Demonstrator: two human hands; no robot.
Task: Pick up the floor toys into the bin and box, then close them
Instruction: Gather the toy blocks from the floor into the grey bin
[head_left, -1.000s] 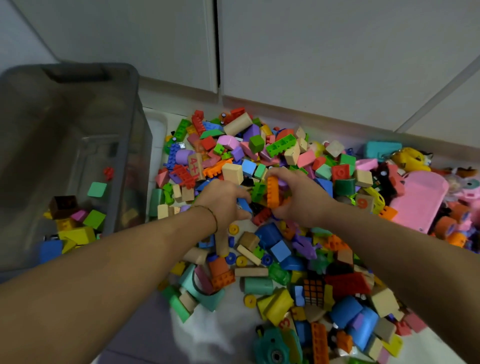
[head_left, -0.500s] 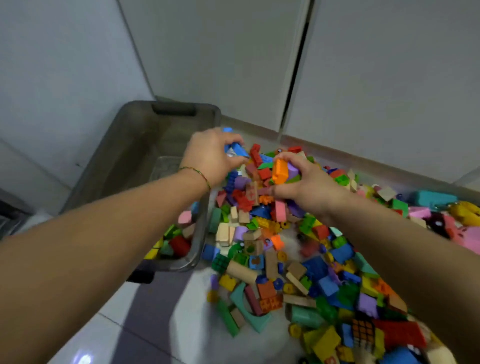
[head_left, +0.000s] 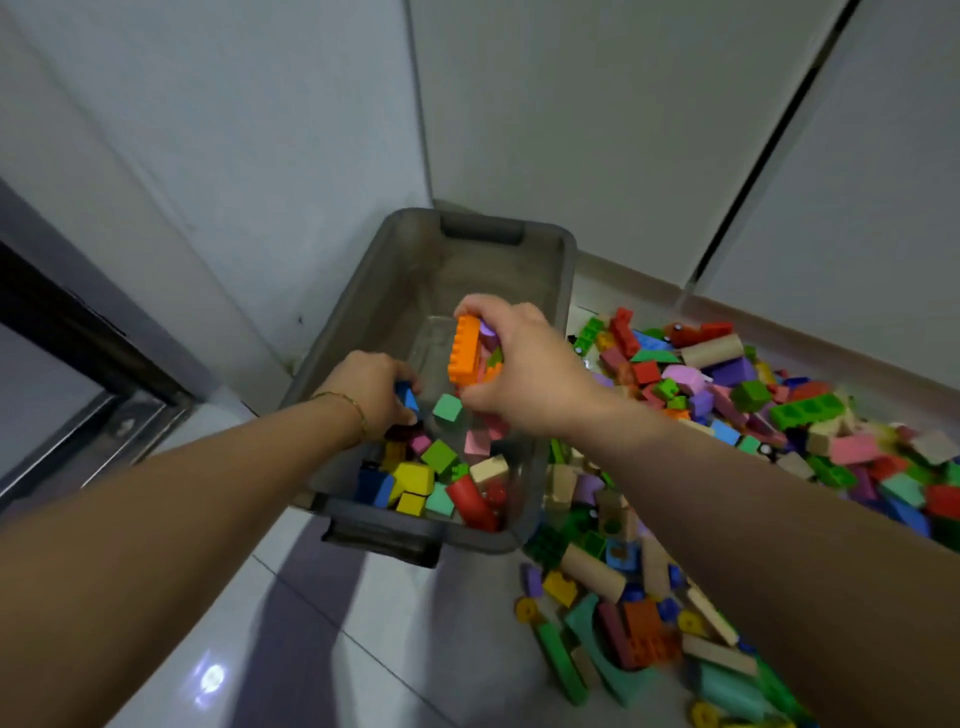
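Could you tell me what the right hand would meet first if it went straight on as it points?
Probably the far-left inner wall of the grey bin: the right hand, gripping an orange brick, points across it with nothing between. Depth is unclear; it might clear the rim.

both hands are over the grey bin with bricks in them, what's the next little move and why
Probably open both hands and let the bricks fall. The right hand holds an orange brick plus smaller pieces, the left hand a blue brick, and both sit inside the rim of the open grey bin, above blocks already there, so loosening each grip should drop them in.
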